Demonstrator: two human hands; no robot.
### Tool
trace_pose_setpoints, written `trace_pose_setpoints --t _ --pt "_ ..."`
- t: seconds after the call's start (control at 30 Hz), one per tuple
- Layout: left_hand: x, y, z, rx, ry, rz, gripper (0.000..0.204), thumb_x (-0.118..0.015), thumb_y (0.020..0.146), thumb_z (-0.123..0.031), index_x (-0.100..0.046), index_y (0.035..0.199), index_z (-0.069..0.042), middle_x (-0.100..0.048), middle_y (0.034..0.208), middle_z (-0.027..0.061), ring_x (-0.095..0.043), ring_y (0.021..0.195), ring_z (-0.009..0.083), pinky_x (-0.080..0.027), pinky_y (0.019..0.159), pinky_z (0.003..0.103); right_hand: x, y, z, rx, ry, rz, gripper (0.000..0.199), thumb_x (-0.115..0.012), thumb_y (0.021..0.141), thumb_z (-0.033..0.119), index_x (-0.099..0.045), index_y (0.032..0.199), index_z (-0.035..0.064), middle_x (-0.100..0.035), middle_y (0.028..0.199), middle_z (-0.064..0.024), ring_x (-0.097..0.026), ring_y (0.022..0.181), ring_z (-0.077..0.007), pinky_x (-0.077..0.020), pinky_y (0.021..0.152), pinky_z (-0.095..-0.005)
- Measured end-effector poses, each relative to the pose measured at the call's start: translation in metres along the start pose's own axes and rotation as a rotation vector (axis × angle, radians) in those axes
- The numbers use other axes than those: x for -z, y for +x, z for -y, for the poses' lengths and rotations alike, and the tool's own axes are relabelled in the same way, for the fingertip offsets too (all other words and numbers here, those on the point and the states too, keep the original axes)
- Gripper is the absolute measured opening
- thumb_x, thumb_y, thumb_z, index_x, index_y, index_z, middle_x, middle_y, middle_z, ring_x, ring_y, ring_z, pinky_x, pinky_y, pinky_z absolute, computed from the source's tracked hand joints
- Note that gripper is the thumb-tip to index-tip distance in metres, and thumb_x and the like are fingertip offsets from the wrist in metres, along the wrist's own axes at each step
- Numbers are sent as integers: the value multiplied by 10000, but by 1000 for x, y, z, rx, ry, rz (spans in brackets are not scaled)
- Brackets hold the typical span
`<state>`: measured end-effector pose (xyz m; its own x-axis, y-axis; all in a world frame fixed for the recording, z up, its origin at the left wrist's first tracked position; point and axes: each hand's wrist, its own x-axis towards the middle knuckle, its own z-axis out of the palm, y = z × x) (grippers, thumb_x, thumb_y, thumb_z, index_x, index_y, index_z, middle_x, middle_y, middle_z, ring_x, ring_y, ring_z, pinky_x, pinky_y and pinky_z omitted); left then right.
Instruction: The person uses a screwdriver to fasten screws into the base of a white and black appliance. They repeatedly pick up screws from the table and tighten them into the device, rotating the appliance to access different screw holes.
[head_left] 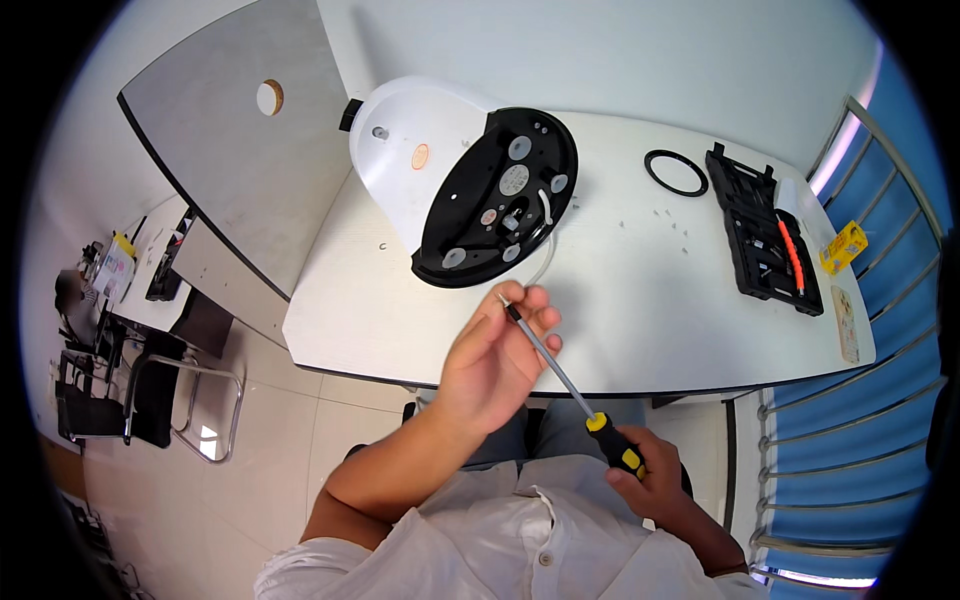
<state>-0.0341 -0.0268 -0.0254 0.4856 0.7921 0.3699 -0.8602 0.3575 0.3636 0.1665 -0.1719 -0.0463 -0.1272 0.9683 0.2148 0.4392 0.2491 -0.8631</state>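
My right hand (655,475) grips the black-and-yellow handle of a screwdriver (565,378), its shaft slanting up and left across the table's front edge. My left hand (495,360) is palm up at the screwdriver's tip, fingers curled and thumb close to the forefinger. A small metallic bit shows at the tip; whether it is a screw or the blade itself, I cannot tell. Just beyond the left hand a white appliance (405,140) lies tipped over, its black base (470,205) facing up. Round grey feet, stickers and a white cable (546,262) show on that base.
On the white table (640,330) are scattered small screws (672,227), a black ring (676,173) and an open black tool case (745,230) with an orange-red tool (791,255). A yellow box (843,248) stands at the right edge by metal railings. A grey partition (220,110) rises at left.
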Motion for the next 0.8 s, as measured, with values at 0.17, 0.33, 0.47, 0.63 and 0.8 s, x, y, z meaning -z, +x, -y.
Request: trace_pose_setpoints --t 0.17,0.33,0.47,0.63,0.8 --pt "-43 63 -63 -238 599 189 460 -442 924 -295 -414 1319 -62 -531 1216 89 -527 1071 210 -409 907 339 6 -17 -28 74 99 -191 501 -679 796 348 -532 1096 -25 -593 796 -92 -555 653 -159 -455 605 -285" --pt "-70 175 -124 -584 1964 409 506 -396 929 -457 -603 1152 -53 -582 1177 114 -506 1131 262 -363 983 369 7 -7 -24 -53 230 -250 656 -642 787 530 -483 1099 -25 -553 734 -38 -504 631 -81 -410 562 -232" --pt "-33 212 -136 -100 2084 372 562 -432 885 -533 -597 1193 -93 -570 1219 124 -492 1170 288 -343 1009 383 0 -8 -37 -108 240 -212 600 -647 802 476 -497 1105 -19 -557 774 -41 -505 662 -90 -420 594 -245" --pt "-28 192 -155 154 2086 416 699 -466 812 -630 -577 1223 -76 -571 1220 133 -520 1147 298 -332 1028 388 5 0 -32 -165 174 -70 518 -670 797 377 -530 1114 -9 -573 775 -63 -523 650 -136 -441 612 -271" --pt "-34 156 -178 66 2090 589 740 -546 762 -575 -536 1248 -17 -524 1290 149 -411 1271 303 -265 1072 413 0 19 -25 -187 113 110 500 -666 795 313 -524 1159 1 -616 836 -117 -600 698 -211 -470 647 -304"
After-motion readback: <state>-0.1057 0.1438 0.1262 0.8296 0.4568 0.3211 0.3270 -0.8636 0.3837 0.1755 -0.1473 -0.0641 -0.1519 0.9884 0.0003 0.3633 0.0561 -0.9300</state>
